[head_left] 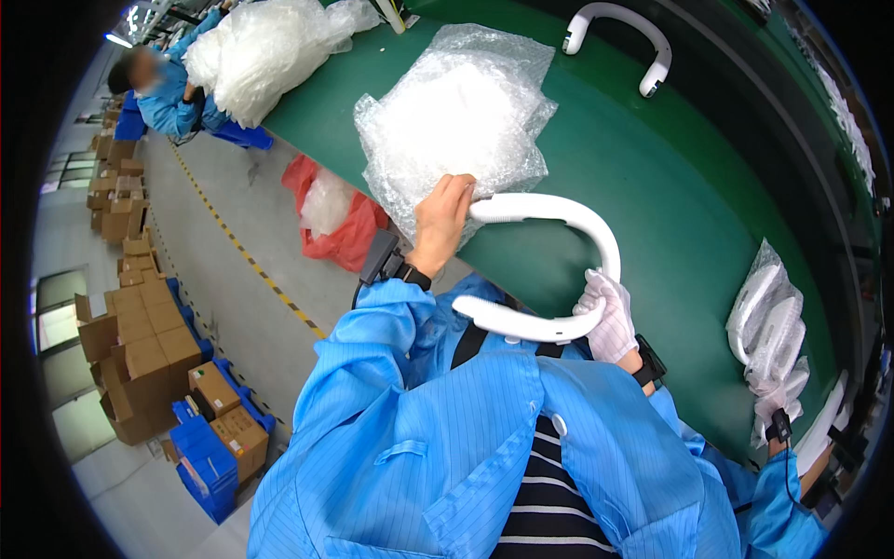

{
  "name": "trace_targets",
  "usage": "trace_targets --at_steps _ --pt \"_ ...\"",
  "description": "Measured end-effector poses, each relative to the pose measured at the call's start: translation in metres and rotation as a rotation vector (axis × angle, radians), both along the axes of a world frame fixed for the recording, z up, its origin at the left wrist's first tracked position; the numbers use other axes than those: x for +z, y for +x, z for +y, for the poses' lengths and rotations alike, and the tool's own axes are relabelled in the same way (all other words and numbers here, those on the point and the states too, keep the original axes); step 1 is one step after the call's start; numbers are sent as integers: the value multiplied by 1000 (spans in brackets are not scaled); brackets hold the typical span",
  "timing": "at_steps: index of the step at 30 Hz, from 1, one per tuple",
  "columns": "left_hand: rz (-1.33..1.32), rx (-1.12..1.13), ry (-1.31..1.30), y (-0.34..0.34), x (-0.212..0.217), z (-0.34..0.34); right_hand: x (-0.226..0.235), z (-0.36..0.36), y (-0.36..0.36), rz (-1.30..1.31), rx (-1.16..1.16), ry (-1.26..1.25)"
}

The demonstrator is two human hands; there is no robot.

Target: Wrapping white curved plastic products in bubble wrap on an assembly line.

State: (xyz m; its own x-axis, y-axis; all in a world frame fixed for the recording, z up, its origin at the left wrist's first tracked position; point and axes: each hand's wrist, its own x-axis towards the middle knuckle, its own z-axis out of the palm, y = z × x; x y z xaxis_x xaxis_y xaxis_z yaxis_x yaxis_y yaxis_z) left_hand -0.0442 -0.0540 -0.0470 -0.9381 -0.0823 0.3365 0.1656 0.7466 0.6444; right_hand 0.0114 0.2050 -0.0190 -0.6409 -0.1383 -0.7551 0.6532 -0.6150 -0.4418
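Note:
A white U-shaped neck fan (605,244) is gripped at its curved right side by my right hand (607,317), which wears a pale striped glove. The fan's open ends point left, over the near edge of the green table. My bare left hand (443,222) is at the near edge of a stack of clear bubble-wrap bags (456,121), fingers pressed together on the plastic. Its fingertips are close to the fan's upper end; whether they touch it cannot be made out.
Another white neck fan (622,20) lies at the far side of the green table (689,186). At right, a co-worker's hand holds bagged white fans (768,326). A red bag (345,233) sits below the table's left edge. Cardboard boxes (149,335) line the left floor. Another person (163,93) handles plastic bags.

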Motion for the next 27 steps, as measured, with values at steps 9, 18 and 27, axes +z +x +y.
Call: trace_targets --at_steps 9,18,27 --pt "55 -130 -215 15 19 -16 -35 -42 6 12 -215 -42" --pt "180 -226 -427 7 30 46 -43 -55 -6 240 -280 139" --pt "169 -680 72 15 51 191 -60 11 8 415 -146 901"
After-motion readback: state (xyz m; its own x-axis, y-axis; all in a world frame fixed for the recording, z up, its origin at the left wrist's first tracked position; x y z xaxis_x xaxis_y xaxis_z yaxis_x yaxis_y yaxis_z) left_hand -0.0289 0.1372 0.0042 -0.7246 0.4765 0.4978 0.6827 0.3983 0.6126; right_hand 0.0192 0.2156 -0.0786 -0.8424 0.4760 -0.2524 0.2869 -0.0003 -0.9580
